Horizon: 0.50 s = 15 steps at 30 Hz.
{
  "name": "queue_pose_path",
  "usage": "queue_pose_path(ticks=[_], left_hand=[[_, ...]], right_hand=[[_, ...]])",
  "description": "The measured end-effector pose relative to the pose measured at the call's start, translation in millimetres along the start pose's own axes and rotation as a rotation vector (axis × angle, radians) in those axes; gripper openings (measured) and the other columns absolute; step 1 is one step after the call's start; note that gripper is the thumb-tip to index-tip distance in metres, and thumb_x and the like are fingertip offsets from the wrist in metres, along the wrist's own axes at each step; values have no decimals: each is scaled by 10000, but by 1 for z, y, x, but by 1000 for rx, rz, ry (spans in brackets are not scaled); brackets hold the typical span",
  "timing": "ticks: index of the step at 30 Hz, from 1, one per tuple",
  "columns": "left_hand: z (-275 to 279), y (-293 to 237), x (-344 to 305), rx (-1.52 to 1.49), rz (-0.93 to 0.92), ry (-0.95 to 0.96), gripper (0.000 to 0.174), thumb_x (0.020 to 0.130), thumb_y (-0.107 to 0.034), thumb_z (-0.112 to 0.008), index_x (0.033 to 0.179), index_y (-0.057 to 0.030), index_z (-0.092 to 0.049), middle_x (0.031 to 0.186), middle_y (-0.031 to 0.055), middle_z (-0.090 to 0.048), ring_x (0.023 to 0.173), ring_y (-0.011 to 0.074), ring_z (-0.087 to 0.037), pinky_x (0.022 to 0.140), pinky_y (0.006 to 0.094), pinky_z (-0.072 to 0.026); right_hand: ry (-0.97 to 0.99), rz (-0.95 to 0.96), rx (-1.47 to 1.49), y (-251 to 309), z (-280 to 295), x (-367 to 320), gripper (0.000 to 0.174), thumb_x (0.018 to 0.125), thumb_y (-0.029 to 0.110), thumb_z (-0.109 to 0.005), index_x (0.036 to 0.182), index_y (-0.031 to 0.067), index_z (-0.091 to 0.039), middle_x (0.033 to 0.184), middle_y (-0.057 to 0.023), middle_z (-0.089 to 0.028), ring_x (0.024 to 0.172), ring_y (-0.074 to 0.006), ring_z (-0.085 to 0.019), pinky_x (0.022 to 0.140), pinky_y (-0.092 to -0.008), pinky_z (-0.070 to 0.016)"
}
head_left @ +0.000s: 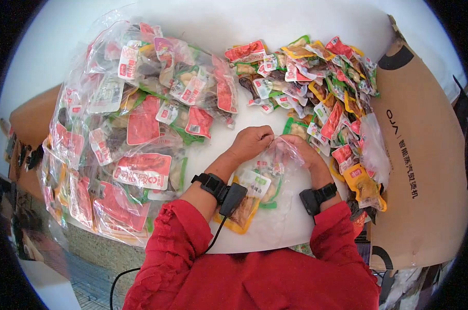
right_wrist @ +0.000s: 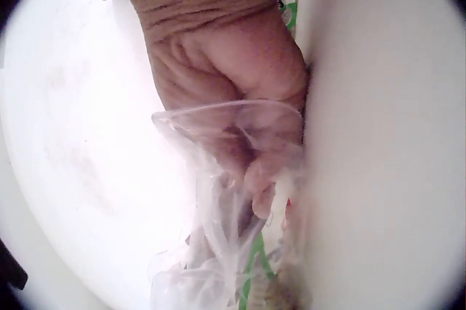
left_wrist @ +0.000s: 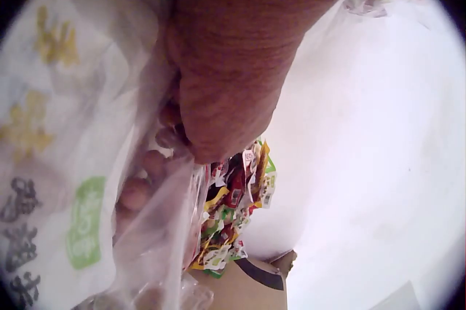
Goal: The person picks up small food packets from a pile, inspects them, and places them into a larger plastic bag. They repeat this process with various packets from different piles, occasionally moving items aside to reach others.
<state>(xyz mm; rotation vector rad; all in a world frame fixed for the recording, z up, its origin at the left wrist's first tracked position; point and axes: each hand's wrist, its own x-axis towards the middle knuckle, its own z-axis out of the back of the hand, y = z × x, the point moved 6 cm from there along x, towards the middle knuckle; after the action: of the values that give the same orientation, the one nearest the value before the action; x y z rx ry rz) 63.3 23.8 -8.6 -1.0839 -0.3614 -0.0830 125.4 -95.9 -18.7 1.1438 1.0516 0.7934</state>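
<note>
A white table (head_left: 208, 150) is supporting a bulging clear sack (head_left: 105, 93) at left and heaped packets (head_left: 327, 111) at far right. Near the middle, the left hand (head_left: 252, 143) and right hand (head_left: 300, 149) are gripping a small transparent bag (head_left: 276, 164), film draping over the right.

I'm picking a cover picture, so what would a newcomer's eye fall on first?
Probably the big clear bag stuffed with colourful packets, filling the left side of the white table. Next, the heap of loose packets at the right, beside a cardboard box. In the middle, the left hand and right hand hold a smaller clear bag.
</note>
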Motion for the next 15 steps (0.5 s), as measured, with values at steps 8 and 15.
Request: queue_pose_path(ticks=[8,15], left_hand=[[-1,3,0,54,-7,-16,175,808,-223,-506,844,-65,-571,676,95,-588,626,217,-575,604,322,-446],[2,-1,-1,71,-28,-41,176,814,-225,-499,860,-70,-568,686,105,-588,642,241,-572,617,338,-443]], right_hand=[[-71,24,74,2,0,-3,272,856,255,-505,960,12,-571,862,-61,-614,640,-137,-589,525,-242,-476],[-130,-89,-297,48,4,-7,214,836,217,-518,911,31,-591,784,-34,-602,651,-116,-579,544,-241,-467]])
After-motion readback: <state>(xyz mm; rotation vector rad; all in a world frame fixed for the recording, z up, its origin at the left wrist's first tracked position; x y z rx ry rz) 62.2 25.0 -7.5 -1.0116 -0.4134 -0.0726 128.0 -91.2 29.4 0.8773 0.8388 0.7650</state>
